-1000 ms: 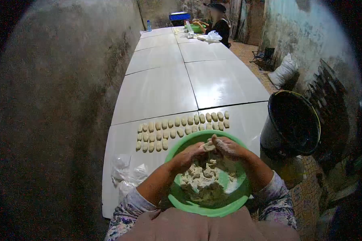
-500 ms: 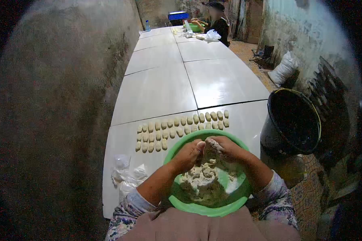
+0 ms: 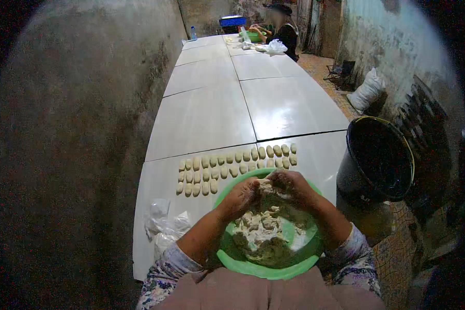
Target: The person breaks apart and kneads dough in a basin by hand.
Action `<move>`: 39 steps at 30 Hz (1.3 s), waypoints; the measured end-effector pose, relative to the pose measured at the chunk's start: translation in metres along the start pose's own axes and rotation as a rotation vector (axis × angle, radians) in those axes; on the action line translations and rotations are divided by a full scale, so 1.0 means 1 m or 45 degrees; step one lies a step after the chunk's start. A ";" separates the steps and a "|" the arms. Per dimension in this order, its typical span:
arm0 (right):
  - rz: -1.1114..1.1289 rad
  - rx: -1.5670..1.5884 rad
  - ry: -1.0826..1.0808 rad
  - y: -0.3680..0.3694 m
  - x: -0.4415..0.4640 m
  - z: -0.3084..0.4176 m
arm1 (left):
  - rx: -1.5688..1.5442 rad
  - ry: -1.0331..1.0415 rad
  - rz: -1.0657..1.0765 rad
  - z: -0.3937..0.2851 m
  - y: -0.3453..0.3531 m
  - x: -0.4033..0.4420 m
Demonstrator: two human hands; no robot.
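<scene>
Above the far side of a green basin (image 3: 274, 272), my left hand (image 3: 241, 197) and my right hand (image 3: 293, 187) meet around a small piece of dough (image 3: 265, 186). Fingers of both hands are closed on it, and part of it shows between them. Below, a mass of crumbly pale dough (image 3: 258, 235) lies in the basin, with white flour beside it. Just beyond the basin, rows of small oblong dough pieces (image 3: 221, 172) rest on the white table.
Plastic bags of white powder (image 3: 165, 227) lie left of the basin. A black bucket (image 3: 374, 160) stands at the right. The long white table (image 3: 201, 119) runs to a person (image 3: 284, 33) working at another green basin (image 3: 253, 36). A white sack (image 3: 367, 92) leans by the right wall.
My hands have come closer together, and the dough between them now shows more stretched across the fingers. The view has shifted slightly; the dough rows stay in place.
</scene>
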State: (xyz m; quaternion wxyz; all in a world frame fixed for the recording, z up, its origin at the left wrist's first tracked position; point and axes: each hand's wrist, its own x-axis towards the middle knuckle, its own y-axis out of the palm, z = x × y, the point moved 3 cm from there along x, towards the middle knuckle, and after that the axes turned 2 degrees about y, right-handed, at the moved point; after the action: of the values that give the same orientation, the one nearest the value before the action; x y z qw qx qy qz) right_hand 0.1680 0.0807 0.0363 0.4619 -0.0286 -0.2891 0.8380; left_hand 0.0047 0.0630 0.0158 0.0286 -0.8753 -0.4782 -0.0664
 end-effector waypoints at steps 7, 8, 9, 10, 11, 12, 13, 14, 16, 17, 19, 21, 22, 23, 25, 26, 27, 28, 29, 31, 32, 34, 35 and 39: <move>-0.055 -0.077 -0.060 -0.001 0.003 0.028 | 0.080 -0.094 0.052 0.020 -0.008 -0.002; -0.054 -0.086 -0.069 0.000 0.003 0.025 | 0.018 -0.039 -0.008 0.013 -0.007 -0.004; -0.111 0.034 -0.006 -0.001 0.001 0.025 | 0.026 -0.094 0.031 0.011 -0.008 -0.002; -0.112 0.033 -0.007 -0.001 0.001 0.023 | 0.026 -0.092 0.032 0.009 -0.005 -0.002; -0.139 0.024 0.038 0.000 0.001 0.018 | -0.104 -0.086 -0.029 0.006 -0.003 -0.002; -0.164 0.014 0.083 0.000 0.002 0.012 | -0.236 -0.078 -0.090 0.004 -0.003 -0.002; -0.164 0.012 0.082 0.002 0.003 0.003 | -0.041 0.082 -0.105 -0.002 -0.006 -0.003; -0.249 0.206 0.081 0.000 0.003 -0.008 | -0.039 0.085 -0.105 -0.003 -0.006 -0.002; -0.333 0.399 0.074 -0.002 0.003 -0.014 | -0.019 0.055 -0.118 -0.006 -0.005 0.001; -0.295 0.349 0.095 -0.001 0.004 -0.013 | 0.209 0.048 -0.194 -0.013 -0.002 0.000; -0.242 0.368 0.044 0.004 0.004 -0.008 | 0.131 0.032 -0.162 -0.009 -0.005 -0.002; -0.173 0.089 0.086 0.001 0.002 0.005 | -0.030 -0.086 -0.086 0.005 -0.012 -0.004; -0.108 -0.190 0.126 0.000 0.001 0.012 | -0.030 -0.087 -0.085 0.006 -0.012 -0.003; -0.139 -0.007 -0.054 0.003 0.001 0.005 | -0.158 -0.124 -0.120 0.007 -0.012 -0.002; -0.152 -0.084 -0.082 -0.002 0.002 0.013 | -0.286 -0.194 -0.163 0.008 -0.014 0.000; -0.163 -0.160 -0.114 -0.004 0.003 0.017 | -0.287 -0.195 -0.163 0.008 -0.014 0.001; -0.161 -0.159 -0.112 -0.004 0.003 0.015 | -0.333 -0.214 -0.126 0.009 -0.013 0.001; -0.199 -0.105 -0.099 -0.005 0.003 0.013 | -0.380 -0.234 -0.090 0.010 -0.011 0.001; -0.238 -0.051 -0.085 -0.006 0.003 0.011 | -0.383 -0.236 -0.091 0.012 -0.012 0.000; -0.184 -0.162 -0.119 -0.002 0.005 0.006 | -0.164 -0.230 -0.038 0.017 -0.014 0.000; -0.129 -0.273 -0.154 0.000 0.006 0.005 | -0.054 -0.226 -0.013 0.018 -0.014 0.000; -0.120 -0.206 -0.101 -0.002 0.006 0.005 | -0.144 -0.195 -0.023 0.011 -0.010 -0.003; -0.111 -0.139 -0.049 -0.002 0.006 0.005 | -0.233 -0.164 -0.034 0.007 -0.008 -0.004; -0.122 -0.224 -0.100 0.000 0.005 0.015 | -0.126 -0.153 -0.023 0.019 -0.014 -0.002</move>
State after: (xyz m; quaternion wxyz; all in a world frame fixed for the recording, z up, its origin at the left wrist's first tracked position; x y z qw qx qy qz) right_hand 0.1608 0.0780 0.0499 0.4855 -0.0224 -0.3803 0.7869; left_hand -0.0062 0.0713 -0.0036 -0.0441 -0.8737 -0.4830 -0.0374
